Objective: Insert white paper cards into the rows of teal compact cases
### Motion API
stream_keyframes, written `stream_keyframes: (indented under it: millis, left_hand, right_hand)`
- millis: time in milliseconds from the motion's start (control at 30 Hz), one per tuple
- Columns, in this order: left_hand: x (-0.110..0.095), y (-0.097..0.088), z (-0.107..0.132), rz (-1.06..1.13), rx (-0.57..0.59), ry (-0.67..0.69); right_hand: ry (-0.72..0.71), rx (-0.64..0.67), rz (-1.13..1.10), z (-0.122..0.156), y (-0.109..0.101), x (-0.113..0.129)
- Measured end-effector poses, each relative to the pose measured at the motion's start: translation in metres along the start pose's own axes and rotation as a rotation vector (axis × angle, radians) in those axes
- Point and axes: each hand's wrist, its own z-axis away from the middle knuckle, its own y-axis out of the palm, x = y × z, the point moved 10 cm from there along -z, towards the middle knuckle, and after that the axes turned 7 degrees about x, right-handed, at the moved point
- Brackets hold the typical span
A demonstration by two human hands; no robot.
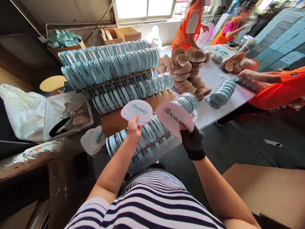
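Note:
My left hand [133, 128] is bare and closed on the lower edge of a small stack of white oval cards [136, 111] printed "beauty". My right hand [192, 140] wears a dark knit glove and grips a single pink oval card [174, 117] with the same print. Both cards are held up over rows of clear round lids with teal rims [143, 133] lying on brown boards. More white printed cards [94, 140] lie lower left on the bench.
Long rows of teal-rimmed lids [111, 68] are stacked behind. A white basket [59, 109] stands at left. Tan oval pieces [188, 68] pile on the white table [214, 79], where people in orange work. A cardboard sheet [267, 187] lies lower right.

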Motion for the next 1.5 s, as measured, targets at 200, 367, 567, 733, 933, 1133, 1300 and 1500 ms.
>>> stream_keyframes:
  millis: [200, 367, 567, 733, 933, 1133, 1300, 1500]
  left_hand:
    - [0.002, -0.016, -0.010, 0.070, -0.012, -0.057]
    - [0.004, -0.014, -0.007, 0.037, 0.002, -0.038]
    - [0.002, -0.015, -0.007, 0.034, 0.007, -0.007]
    - [-0.002, -0.016, -0.008, 0.070, -0.002, -0.042]
    - [-0.001, -0.013, -0.006, 0.082, 0.009, -0.115]
    - [0.003, -0.016, -0.009, 0.043, 0.021, -0.067]
    - [-0.004, -0.018, -0.016, 0.042, 0.018, -0.020]
    - [0.002, -0.017, -0.012, 0.068, 0.017, -0.113]
  right_hand:
    - [-0.267, 0.485, 0.278, 0.092, 0.062, -0.001]
    - [-0.173, 0.563, 0.448, 0.081, 0.115, -0.011]
    - [-0.493, 0.263, 0.347, 0.059, 0.103, 0.018]
    - [-0.562, 0.161, 0.305, 0.070, 0.088, 0.024]
    - [-0.590, 0.113, 0.281, 0.071, 0.088, 0.023]
    - [-0.528, 0.214, 0.307, 0.045, 0.122, 0.016]
    - [-0.550, 0.219, 0.312, 0.040, 0.125, 0.023]
    - [-0.409, 0.398, 0.343, 0.065, 0.148, -0.009]
